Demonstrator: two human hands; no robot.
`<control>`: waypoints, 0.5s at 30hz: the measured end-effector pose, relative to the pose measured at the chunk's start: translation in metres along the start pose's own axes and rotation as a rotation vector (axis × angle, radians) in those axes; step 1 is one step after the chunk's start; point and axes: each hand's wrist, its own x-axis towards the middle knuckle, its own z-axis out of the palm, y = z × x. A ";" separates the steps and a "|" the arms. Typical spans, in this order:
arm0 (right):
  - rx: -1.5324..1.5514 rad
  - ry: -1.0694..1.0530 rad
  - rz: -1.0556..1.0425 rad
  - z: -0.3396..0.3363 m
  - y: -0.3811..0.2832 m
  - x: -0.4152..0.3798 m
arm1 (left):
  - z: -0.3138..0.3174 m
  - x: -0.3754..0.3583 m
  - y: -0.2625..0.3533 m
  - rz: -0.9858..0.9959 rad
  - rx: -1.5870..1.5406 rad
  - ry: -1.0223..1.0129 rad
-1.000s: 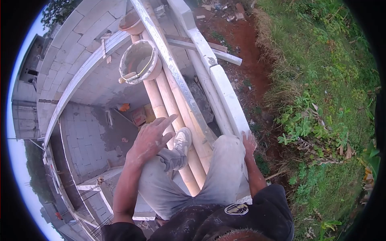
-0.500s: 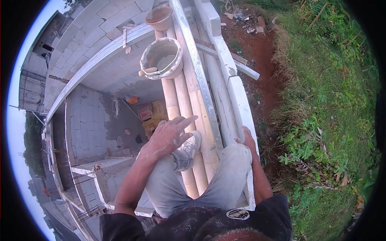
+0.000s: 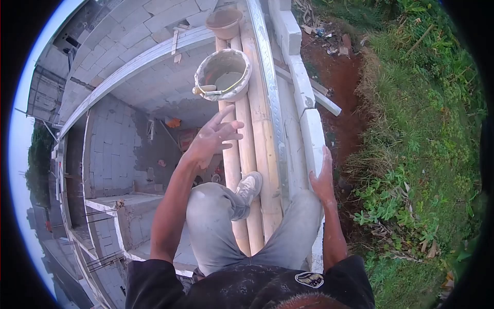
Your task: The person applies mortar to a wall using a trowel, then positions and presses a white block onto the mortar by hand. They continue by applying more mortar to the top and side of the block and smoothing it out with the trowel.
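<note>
My left hand (image 3: pixel 213 135) hovers in the air above the bamboo poles (image 3: pixel 247 136), its fingers spread and nothing in them. Just beyond it, a mortar-smeared bucket (image 3: pixel 239 92) stands upright on the poles. A thin yellowish handle and a pale grip (image 3: pixel 205 89) lie across its near rim. My right hand (image 3: pixel 322 175) has its fingers stretched out and rests along the outer side of the white block wall (image 3: pixel 312 135). Behind the bucket sits a brown basin (image 3: pixel 224 24). My shoe (image 3: pixel 249 186) is on the poles.
A long metal strip (image 3: pixel 267 77) runs beside the poles. Left and far below lies a block-walled room (image 3: pixel 110 154); bars stick out near a concrete ledge (image 3: pixel 123 211). Right of the wall, the ground drops to red soil (image 3: pixel 334 77) and green plants (image 3: pixel 401 201). A plank (image 3: pixel 324 100) juts outward.
My left hand has lifted and moved forward toward the bucket, fingers spreading wider. My right hand has shifted slightly forward along the wall. The view has shifted a little.
</note>
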 end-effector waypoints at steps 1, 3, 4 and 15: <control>0.069 -0.094 0.054 0.000 -0.012 0.003 | -0.016 0.023 -0.013 -0.080 -0.228 0.075; 0.139 -0.192 0.113 0.013 -0.026 0.001 | -0.067 0.080 -0.063 -0.129 -0.586 0.185; 0.164 -0.180 0.114 0.021 -0.031 -0.003 | -0.081 0.099 -0.080 -0.135 -0.588 0.183; 0.137 -0.134 0.321 0.005 -0.025 -0.006 | -0.114 0.232 -0.108 -0.031 -1.169 0.380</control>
